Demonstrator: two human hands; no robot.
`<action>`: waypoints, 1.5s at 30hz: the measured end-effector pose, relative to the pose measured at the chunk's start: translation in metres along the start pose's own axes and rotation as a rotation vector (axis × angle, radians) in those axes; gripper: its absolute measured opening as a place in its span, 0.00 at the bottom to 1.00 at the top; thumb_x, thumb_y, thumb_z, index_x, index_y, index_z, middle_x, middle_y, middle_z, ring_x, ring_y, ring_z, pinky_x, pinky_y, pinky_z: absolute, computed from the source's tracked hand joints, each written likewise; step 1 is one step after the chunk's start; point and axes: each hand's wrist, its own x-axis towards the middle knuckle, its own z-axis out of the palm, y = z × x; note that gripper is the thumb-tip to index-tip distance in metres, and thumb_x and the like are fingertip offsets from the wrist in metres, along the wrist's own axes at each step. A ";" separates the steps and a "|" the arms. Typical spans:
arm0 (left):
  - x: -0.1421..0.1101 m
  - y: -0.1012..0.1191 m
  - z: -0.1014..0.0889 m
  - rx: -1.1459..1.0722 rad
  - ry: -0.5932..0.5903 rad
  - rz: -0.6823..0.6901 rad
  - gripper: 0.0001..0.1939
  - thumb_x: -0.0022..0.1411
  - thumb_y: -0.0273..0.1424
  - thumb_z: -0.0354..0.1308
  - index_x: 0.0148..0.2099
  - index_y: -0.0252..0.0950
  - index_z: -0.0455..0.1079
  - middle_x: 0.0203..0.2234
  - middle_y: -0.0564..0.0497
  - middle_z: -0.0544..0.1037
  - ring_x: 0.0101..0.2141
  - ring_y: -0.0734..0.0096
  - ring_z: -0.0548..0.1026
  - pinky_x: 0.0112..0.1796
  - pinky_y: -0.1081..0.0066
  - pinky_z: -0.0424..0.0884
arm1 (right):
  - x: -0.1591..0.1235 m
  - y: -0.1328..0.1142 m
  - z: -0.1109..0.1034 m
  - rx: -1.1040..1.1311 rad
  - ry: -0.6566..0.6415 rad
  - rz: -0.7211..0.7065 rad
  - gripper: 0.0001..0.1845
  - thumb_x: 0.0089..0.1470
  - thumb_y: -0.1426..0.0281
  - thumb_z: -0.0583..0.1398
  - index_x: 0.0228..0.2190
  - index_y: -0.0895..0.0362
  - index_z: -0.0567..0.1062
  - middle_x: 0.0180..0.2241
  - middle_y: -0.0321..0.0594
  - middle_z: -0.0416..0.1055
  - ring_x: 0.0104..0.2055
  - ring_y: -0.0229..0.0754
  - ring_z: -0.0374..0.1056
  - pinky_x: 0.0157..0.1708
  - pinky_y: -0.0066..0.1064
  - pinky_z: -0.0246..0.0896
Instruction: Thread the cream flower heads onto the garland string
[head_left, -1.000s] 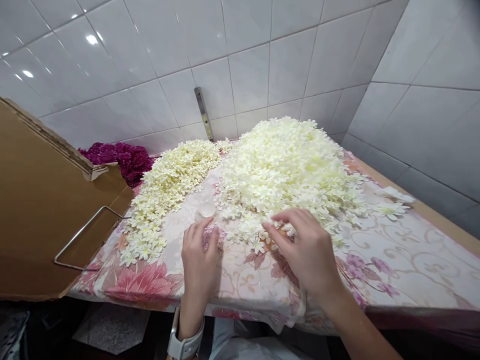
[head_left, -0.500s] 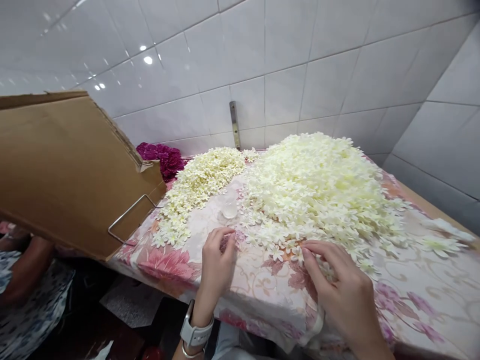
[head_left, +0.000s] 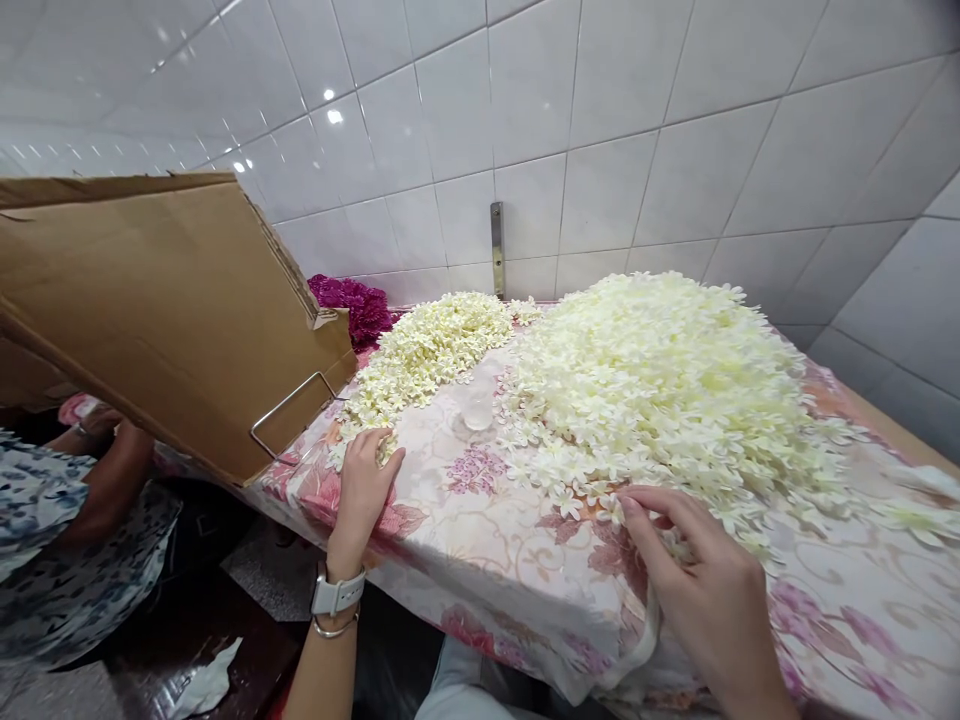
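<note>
My left hand (head_left: 367,485) is at the front end of a heap of small cream-white flowers (head_left: 439,345), thumb and fingers apart; its fingertips partly cover the nearest blossoms. My right hand (head_left: 701,580) is closed in a pinch in front of a larger heap of white, open-petalled flowers (head_left: 660,380). A white flower (head_left: 611,508) shows at its fingertips, and more petals appear between its curled fingers; what joins them is hidden. Below this hand a pale strip (head_left: 646,635) hangs toward the table's front edge.
A small clear container (head_left: 477,410) stands between the heaps on the floral tablecloth (head_left: 510,540). At left a cardboard sheet (head_left: 172,310) leans by a wire frame (head_left: 289,415), with magenta flowers (head_left: 356,310) behind. A person's arm (head_left: 112,485) is beyond it. A tiled wall (head_left: 607,190) closes the back.
My left hand has moved left, from the middle of the cloth to the front of the smaller heap. My right hand keeps its pinch in nearly the same place. The view has turned slightly left.
</note>
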 end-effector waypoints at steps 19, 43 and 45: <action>-0.005 0.007 -0.006 -0.103 -0.152 0.060 0.12 0.61 0.28 0.52 0.46 0.37 0.72 0.44 0.47 0.77 0.46 0.64 0.73 0.47 0.65 0.67 | -0.002 0.007 -0.002 -0.050 -0.061 0.179 0.16 0.49 0.54 0.56 0.29 0.51 0.76 0.31 0.38 0.77 0.29 0.46 0.71 0.32 0.35 0.66; 0.014 0.077 -0.010 -0.073 -0.113 0.252 0.16 0.62 0.31 0.55 0.52 0.40 0.68 0.48 0.49 0.75 0.50 0.63 0.70 0.50 0.64 0.64 | -0.002 0.006 -0.001 -0.113 -0.066 0.184 0.19 0.48 0.51 0.55 0.28 0.51 0.77 0.32 0.38 0.78 0.30 0.49 0.73 0.30 0.37 0.68; 0.021 0.056 -0.013 -0.008 -0.053 0.109 0.10 0.62 0.27 0.52 0.44 0.36 0.72 0.42 0.43 0.76 0.46 0.56 0.71 0.48 0.58 0.64 | -0.002 0.002 -0.001 -0.112 -0.060 0.194 0.19 0.48 0.50 0.55 0.28 0.51 0.76 0.32 0.39 0.78 0.31 0.49 0.73 0.31 0.38 0.67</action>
